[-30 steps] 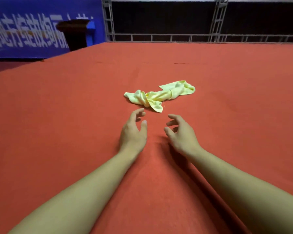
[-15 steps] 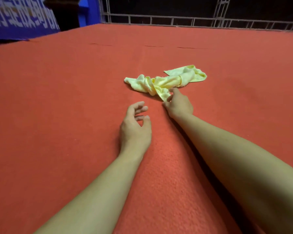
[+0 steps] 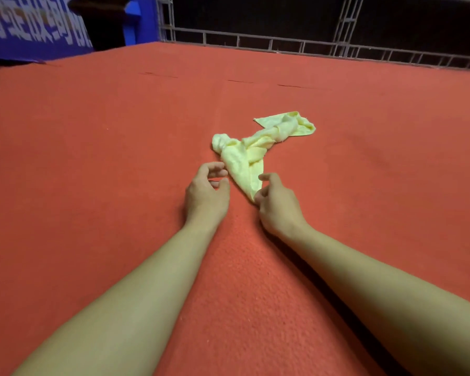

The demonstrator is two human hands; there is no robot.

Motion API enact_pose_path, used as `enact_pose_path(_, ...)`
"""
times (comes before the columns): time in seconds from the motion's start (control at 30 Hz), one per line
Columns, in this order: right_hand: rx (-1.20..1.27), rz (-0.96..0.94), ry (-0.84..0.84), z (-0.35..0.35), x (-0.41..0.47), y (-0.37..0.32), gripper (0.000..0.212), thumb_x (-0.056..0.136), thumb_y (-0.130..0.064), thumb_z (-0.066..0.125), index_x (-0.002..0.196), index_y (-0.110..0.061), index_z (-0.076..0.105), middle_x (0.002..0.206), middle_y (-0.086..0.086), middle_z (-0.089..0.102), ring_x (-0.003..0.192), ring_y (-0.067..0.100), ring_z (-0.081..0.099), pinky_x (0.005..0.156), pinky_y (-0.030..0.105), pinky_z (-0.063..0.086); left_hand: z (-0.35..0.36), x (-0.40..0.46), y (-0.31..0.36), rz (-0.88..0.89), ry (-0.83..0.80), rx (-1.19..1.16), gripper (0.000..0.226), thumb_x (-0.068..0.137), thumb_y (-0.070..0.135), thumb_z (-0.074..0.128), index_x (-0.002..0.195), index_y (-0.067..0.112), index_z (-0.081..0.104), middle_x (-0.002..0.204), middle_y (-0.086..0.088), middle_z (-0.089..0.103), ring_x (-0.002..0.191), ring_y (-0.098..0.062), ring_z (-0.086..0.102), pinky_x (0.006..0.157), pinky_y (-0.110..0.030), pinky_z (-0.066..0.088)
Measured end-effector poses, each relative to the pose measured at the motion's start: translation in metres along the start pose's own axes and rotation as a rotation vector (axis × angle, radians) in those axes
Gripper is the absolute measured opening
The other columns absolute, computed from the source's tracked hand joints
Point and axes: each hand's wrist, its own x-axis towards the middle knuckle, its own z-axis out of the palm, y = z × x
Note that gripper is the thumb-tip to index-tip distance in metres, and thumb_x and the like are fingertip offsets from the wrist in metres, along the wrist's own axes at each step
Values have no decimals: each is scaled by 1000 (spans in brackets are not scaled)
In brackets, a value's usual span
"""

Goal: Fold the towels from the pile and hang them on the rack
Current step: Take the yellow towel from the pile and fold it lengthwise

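Red carpeted surface (image 3: pixel 92 185), wide and flat, filling most of the view; grey metal truss railing (image 3: pixel 282 44) along its far edge at 12 o'clock; blue banner (image 3: pixel 25 28) with white lettering at 10 o'clock. No rack in view.

Item 1: yellow towel (image 3: pixel 244 161), single, twisted and bunched, lying on the carpet just past the hands, slightly toward 1 o'clock from the view's centre. Long axis runs from a near pointed corner at 6 o'clock up to a knotted bend, then out to a flatter end at 2 o'clock. The near corner points back toward the person.

Item 2: right hand (image 3: pixel 276 204), thumb and fingers pinching the near corner of the towel.

Item 3: left hand (image 3: pixel 206 194), fingers loosely curled and holding nothing, just beside the towel's left edge at 9 o'clock; contact with the cloth cannot be told.

Step in hand, as judged: taking up the towel to open it out for folding. To do it well, the left hand should find a second corner along the same edge, both hands then lifting and drawing apart so the twist falls out. Folding should wait until the cloth lies flat.
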Motion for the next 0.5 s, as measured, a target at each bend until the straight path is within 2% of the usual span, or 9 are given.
enact_pose_path(0.1, 36, 17, -22, -7, -48, -9, 38, 93, -12, 52, 131, -19, 46, 89, -8, 66, 92, 23, 64, 85, 41, 49, -6, -7, 4, -43, 44, -27, 22, 87, 17, 67, 102, 30, 59, 88, 19, 63, 74, 3, 60, 77, -20, 49)
enact_pose_path(0.2, 75, 14, -29, -12, -91, -22, 38, 93, -13, 53, 131, -19, 45, 90, -7, 66, 92, 24, 64, 84, 41, 48, -12, -20, 13, -89, -43, -5, 25, 84, 26, 74, 103, 29, 58, 88, 18, 63, 74, -3, 61, 79, -25, 50)
enact_pose_path(0.27, 102, 5, -57, -16, -118, -30, 41, 92, -12, 54, 131, -20, 45, 88, -10, 67, 93, 22, 64, 85, 40, 48, -18, -34, 23, -134, -129, 23, 35, 80, 34, 78, 107, 29, 56, 94, 16, 64, 78, -4, 61, 84, -30, 51)
enact_pose_path(0.37, 150, 10, -90, -24, -153, -36, 40, 91, -14, 59, 128, -22, 45, 86, -12, 67, 92, 18, 65, 85, 39, 49, -27, -69, 34, -137, -305, 167, 65, 69, 43, 84, 123, 27, 53, 110, 12, 62, 89, -10, 62, 86, -28, 50)
enact_pose_path(0.43, 187, 1, -103, -30, -174, -38, 36, 91, -16, 61, 123, -23, 47, 85, -12, 67, 89, 13, 65, 86, 37, 49, -35, -94, 35, -117, -394, 275, 77, 67, 41, 87, 132, 26, 48, 115, 10, 59, 97, -13, 61, 90, -30, 49)
enact_pose_path(0.5, 239, -19, -115, -37, -192, -41, 36, 91, -17, 64, 122, -25, 47, 84, -13, 67, 87, 7, 64, 85, 32, 49, -46, -110, 37, -108, -397, 366, 72, 73, 30, 83, 134, 24, 46, 114, 9, 61, 98, -15, 63, 91, -32, 50)
